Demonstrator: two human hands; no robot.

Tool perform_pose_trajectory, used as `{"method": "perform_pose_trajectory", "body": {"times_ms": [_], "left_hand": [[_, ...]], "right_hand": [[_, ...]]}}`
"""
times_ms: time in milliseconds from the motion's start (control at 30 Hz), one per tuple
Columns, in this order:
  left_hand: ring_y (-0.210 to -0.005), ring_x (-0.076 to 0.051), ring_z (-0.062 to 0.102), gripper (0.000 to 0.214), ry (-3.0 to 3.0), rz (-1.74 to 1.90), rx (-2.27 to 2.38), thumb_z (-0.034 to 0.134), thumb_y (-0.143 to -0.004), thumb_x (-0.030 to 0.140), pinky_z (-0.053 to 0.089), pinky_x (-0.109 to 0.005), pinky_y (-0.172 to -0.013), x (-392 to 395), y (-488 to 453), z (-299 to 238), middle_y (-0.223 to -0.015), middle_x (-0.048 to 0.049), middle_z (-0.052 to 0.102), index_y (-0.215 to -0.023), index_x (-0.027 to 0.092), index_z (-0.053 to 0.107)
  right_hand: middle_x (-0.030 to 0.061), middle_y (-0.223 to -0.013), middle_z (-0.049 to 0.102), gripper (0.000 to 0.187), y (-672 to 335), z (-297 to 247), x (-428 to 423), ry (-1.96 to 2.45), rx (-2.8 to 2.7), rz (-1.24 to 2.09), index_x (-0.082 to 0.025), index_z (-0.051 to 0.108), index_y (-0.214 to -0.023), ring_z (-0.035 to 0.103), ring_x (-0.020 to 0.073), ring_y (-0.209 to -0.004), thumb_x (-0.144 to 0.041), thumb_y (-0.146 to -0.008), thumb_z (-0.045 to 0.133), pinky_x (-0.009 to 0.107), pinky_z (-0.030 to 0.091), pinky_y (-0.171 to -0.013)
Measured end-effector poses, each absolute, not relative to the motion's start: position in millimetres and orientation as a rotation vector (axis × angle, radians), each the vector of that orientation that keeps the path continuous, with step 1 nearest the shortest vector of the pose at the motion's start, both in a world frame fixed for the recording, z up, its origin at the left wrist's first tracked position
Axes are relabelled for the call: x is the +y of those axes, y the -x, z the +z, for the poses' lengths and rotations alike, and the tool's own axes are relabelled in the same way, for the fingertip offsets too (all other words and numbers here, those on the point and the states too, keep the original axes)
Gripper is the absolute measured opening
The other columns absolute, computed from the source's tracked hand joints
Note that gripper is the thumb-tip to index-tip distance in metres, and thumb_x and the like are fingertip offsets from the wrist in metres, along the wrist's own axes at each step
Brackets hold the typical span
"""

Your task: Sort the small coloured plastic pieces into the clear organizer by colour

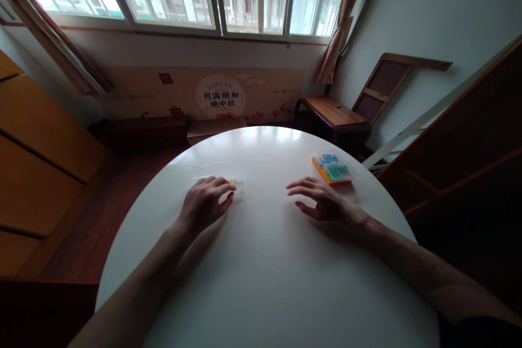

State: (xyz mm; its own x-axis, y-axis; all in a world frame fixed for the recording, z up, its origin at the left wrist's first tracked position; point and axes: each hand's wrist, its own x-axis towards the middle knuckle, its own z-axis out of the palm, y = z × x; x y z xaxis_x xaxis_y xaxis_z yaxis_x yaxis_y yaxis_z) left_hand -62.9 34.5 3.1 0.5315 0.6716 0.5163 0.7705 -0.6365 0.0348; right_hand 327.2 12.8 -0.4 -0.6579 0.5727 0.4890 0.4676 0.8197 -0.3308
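Note:
My left hand (206, 201) rests on the round white table (261, 283), fingers curled loosely, its fingertips touching a small clear plastic packet (238, 183) with something yellowish inside. It does not grip the packet. My right hand (322, 200) hovers just above the tabletop with its fingers spread and nothing in it. Just beyond the right hand lies an orange tray (332, 168) holding blue and green pieces under a clear cover.
A wooden chair (346, 111) stands past the table's far right edge. A printed cardboard panel (220, 95) leans against the wall under the window. A wooden cabinet (36, 163) is at the left and dark wooden furniture (468, 163) at the right.

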Motion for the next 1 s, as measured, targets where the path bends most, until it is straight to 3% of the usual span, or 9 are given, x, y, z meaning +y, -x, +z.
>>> {"method": "perform_pose_trajectory", "body": {"times_ms": [133,400,567,667,867,1000], "left_hand": [[-0.092,-0.025,0.074,0.024,2.664,-0.756,-1.140,0.060,-0.104,0.022,0.057,-0.041,-0.086,31,55,0,-0.105,-0.0064,0.083,-0.105,0.026,0.084],[-0.095,-0.023,0.072,0.025,2.818,-0.797,-0.914,0.058,-0.110,0.023,0.058,-0.039,-0.084,16,11,-11,-0.110,-0.0075,0.081,-0.116,0.027,0.082],[-0.100,-0.021,0.073,0.026,2.866,-0.801,-0.822,0.058,-0.111,0.022,0.059,-0.038,-0.092,15,5,-15,-0.117,-0.0067,0.079,-0.126,0.028,0.078],[-0.108,-0.025,0.073,0.028,2.783,-0.829,-0.935,0.065,-0.109,0.030,0.059,-0.042,-0.100,13,10,-13,-0.126,-0.0081,0.077,-0.135,0.030,0.075],[-0.144,-0.036,0.058,0.067,2.615,-0.926,-1.102,0.076,-0.102,0.046,0.050,-0.053,-0.120,13,13,-7,-0.163,-0.0142,0.058,-0.163,0.028,0.051],[-0.128,-0.031,0.070,0.035,2.671,-0.881,-1.086,0.068,-0.108,0.041,0.055,-0.049,-0.110,17,15,-10,-0.151,-0.0098,0.070,-0.140,0.028,0.069]], "right_hand": [[0.0069,-0.138,0.076,0.033,-305,1,6,0.772,-2.389,0.308,-0.032,0.070,-0.133,0.073,0.0273,-0.125,-0.018,-0.103,0.070,0.052,0.064,-0.110],[0.0152,-0.150,0.065,0.065,-286,3,19,0.846,-2.147,0.344,-0.028,0.048,-0.160,0.065,0.0334,-0.139,-0.026,-0.101,0.076,0.057,0.058,-0.120],[0.0095,-0.132,0.076,0.036,-275,-1,25,0.865,-2.084,0.359,-0.029,0.064,-0.143,0.074,0.0287,-0.122,-0.024,-0.108,0.067,0.052,0.063,-0.110],[0.0074,-0.120,0.079,0.024,-272,-3,24,0.860,-2.048,0.300,-0.029,0.069,-0.131,0.076,0.0272,-0.110,-0.022,-0.109,0.064,0.049,0.064,-0.100],[0.0062,-0.116,0.081,0.014,-274,-1,17,0.756,-2.214,0.229,-0.029,0.072,-0.120,0.074,0.0271,-0.108,-0.025,-0.107,0.069,0.049,0.063,-0.098],[0.0060,-0.125,0.079,0.015,-274,-3,11,0.729,-2.313,0.243,-0.030,0.071,-0.118,0.073,0.0275,-0.116,-0.028,-0.103,0.074,0.050,0.063,-0.105]]}}
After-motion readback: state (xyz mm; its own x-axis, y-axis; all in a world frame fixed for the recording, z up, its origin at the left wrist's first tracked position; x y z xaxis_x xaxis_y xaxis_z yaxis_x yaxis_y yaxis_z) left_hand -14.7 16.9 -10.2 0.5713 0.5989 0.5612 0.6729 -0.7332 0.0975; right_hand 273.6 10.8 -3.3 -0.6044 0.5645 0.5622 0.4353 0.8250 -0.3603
